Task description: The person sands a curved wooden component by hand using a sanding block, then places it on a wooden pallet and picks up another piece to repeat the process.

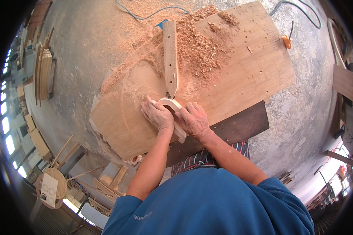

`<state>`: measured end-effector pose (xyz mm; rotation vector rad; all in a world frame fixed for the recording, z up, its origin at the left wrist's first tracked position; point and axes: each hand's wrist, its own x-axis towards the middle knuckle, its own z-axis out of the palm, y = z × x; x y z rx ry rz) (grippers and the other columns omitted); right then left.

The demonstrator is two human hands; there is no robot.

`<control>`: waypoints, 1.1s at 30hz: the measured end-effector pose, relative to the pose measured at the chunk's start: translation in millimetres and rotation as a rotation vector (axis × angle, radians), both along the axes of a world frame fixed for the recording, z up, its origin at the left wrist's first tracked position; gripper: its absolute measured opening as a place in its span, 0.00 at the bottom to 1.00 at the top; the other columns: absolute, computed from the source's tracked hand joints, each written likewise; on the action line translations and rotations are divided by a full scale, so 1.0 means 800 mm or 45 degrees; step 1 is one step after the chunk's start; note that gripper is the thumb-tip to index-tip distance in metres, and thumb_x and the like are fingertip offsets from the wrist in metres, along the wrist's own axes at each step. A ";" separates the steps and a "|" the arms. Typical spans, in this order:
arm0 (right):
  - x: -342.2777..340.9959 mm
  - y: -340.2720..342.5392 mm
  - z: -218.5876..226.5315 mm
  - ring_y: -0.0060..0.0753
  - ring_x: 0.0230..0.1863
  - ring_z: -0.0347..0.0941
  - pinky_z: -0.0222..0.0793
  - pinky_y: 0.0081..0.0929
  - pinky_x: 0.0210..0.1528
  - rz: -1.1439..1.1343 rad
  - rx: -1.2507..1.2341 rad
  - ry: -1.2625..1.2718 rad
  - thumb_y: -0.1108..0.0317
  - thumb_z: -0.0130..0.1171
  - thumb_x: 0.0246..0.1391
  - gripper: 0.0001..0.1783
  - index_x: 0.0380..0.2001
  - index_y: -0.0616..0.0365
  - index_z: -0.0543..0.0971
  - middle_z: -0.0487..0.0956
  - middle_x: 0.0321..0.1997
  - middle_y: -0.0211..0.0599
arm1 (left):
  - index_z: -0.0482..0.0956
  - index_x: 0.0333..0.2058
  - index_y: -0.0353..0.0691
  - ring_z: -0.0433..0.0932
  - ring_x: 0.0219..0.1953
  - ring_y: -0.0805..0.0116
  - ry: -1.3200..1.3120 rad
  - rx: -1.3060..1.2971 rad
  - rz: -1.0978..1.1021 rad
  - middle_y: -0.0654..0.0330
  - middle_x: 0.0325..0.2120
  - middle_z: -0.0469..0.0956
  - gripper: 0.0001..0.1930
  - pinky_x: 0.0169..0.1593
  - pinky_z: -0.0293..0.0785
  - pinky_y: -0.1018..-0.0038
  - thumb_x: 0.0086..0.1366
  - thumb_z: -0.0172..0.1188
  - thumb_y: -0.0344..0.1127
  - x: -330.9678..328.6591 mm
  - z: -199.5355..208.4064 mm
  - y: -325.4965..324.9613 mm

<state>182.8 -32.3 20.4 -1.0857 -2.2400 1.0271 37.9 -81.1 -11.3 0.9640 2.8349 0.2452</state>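
Note:
A pale, curved wooden piece (180, 134), bent like a hook, lies on the wooden worktable (231, 90). My left hand (159, 114) presses on its left side, fingers reaching toward the far end. From the right, my right hand (193, 119) grips the same piece with bent fingers; its thumb is mostly hidden. The far end of the curve sits right at a small dark metal cutter (168, 94), under the near tip of a long wooden bar (170, 55). Whether wood and cutter touch, I cannot tell.
Wood shavings (202, 47) are heaped beside the bar and spill onto the floor. A dark panel (239, 123) lies along the table's near right edge. An orange-handled tool (287, 41) is at the right edge. Stacked boards (44, 74) stand at left.

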 end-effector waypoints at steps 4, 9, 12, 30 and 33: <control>0.001 0.000 -0.001 0.46 0.35 0.70 0.67 0.42 0.37 0.000 -0.005 -0.010 0.62 0.64 0.56 0.12 0.29 0.56 0.74 0.70 0.31 0.40 | 0.65 0.66 0.31 0.61 0.69 0.39 0.005 -0.012 0.006 0.41 0.63 0.71 0.27 0.74 0.51 0.51 0.76 0.37 0.41 0.001 -0.001 0.001; 0.001 0.003 -0.002 0.46 0.34 0.70 0.68 0.41 0.36 0.008 -0.007 -0.013 0.62 0.65 0.56 0.12 0.29 0.56 0.73 0.70 0.30 0.40 | 0.65 0.66 0.31 0.61 0.69 0.39 0.022 -0.016 0.023 0.43 0.63 0.71 0.26 0.73 0.52 0.52 0.77 0.36 0.41 0.002 0.000 0.002; 0.001 0.004 -0.001 0.46 0.33 0.70 0.68 0.41 0.35 0.006 -0.008 -0.002 0.62 0.65 0.56 0.12 0.28 0.56 0.73 0.70 0.29 0.40 | 0.65 0.66 0.31 0.62 0.68 0.39 0.028 -0.017 0.034 0.43 0.62 0.72 0.26 0.73 0.52 0.52 0.77 0.35 0.41 0.003 0.000 0.003; 0.004 0.015 0.000 0.43 0.29 0.70 0.68 0.38 0.33 -0.004 -0.001 0.009 0.62 0.68 0.53 0.16 0.23 0.56 0.71 0.70 0.26 0.39 | 0.70 0.61 0.27 0.66 0.64 0.41 0.040 0.073 0.105 0.39 0.57 0.74 0.27 0.70 0.56 0.53 0.79 0.34 0.43 0.009 0.005 0.008; 0.005 0.016 0.000 0.43 0.29 0.70 0.68 0.38 0.32 -0.008 -0.006 0.028 0.62 0.69 0.53 0.16 0.23 0.56 0.71 0.70 0.26 0.39 | 0.70 0.62 0.27 0.66 0.64 0.41 0.034 0.067 0.138 0.40 0.57 0.74 0.27 0.70 0.56 0.53 0.79 0.34 0.43 0.011 0.006 0.010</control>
